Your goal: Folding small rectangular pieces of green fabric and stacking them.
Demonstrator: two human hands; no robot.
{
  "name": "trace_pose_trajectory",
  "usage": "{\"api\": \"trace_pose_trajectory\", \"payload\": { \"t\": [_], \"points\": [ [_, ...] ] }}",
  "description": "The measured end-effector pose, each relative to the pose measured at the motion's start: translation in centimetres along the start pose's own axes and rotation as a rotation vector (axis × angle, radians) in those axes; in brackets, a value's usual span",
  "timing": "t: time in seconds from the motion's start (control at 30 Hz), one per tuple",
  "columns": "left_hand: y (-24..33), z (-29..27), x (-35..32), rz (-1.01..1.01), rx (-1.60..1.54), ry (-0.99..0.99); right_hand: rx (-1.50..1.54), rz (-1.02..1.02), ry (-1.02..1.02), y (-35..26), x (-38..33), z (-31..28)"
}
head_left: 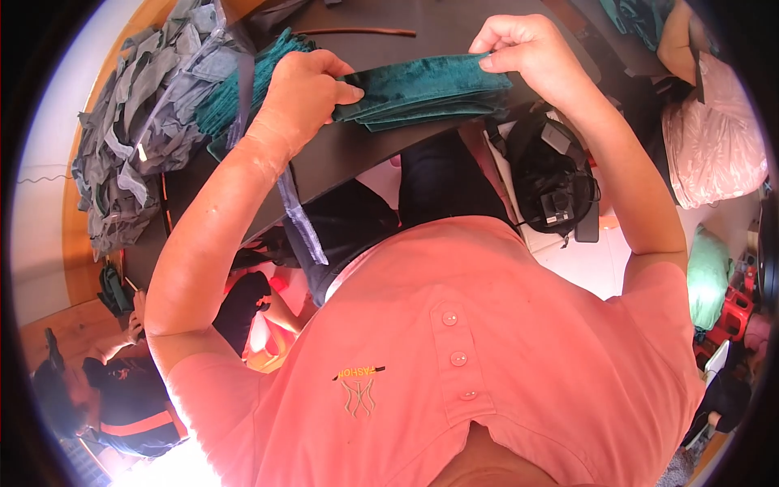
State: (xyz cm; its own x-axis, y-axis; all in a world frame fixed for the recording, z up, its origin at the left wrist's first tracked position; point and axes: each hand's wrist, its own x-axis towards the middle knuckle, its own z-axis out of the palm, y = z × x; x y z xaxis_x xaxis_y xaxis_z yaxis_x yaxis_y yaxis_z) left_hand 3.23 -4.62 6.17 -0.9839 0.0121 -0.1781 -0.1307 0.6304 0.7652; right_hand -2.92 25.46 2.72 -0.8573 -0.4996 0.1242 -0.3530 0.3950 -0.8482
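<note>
A teal velvet fabric strip (422, 79) is stretched between my two hands, over a small stack of matching teal pieces (438, 114) near the table's front edge. My left hand (312, 85) pinches the strip's left end between thumb and fingers. At the other end, my right hand (519, 53) grips the upper right corner with thumb and forefinger. Just beyond my left wrist lies a pile of folded teal velvet (231, 97), partly hidden by that arm.
A heap of grey fabric pieces (154, 105) covers the left end of the dark table (357, 150). A brown stick (357, 32) lies at the back. A grey-blue ribbon (300, 215) hangs over the front edge. A black bag (552, 178) sits below right. Other people are at both sides.
</note>
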Motion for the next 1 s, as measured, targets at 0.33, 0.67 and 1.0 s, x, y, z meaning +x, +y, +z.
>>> {"api": "trace_pose_trajectory", "payload": {
  "t": [0.33, 0.67, 1.0],
  "points": [
    [-1.3, 0.6, 1.1, 0.264, 0.463, -0.013, -0.271, 0.090, 0.127, -0.9, -1.1, 1.7],
    [-1.8, 1.0, 1.3, 0.557, 0.464, -0.105, -0.377, -0.265, -0.145, 1.5, 0.3, 0.3],
    [-2.0, 1.8, 0.3, 0.360, 0.463, -0.212, -0.462, -0.096, -0.334, -1.1, 1.4, 0.0]
  ]
}}
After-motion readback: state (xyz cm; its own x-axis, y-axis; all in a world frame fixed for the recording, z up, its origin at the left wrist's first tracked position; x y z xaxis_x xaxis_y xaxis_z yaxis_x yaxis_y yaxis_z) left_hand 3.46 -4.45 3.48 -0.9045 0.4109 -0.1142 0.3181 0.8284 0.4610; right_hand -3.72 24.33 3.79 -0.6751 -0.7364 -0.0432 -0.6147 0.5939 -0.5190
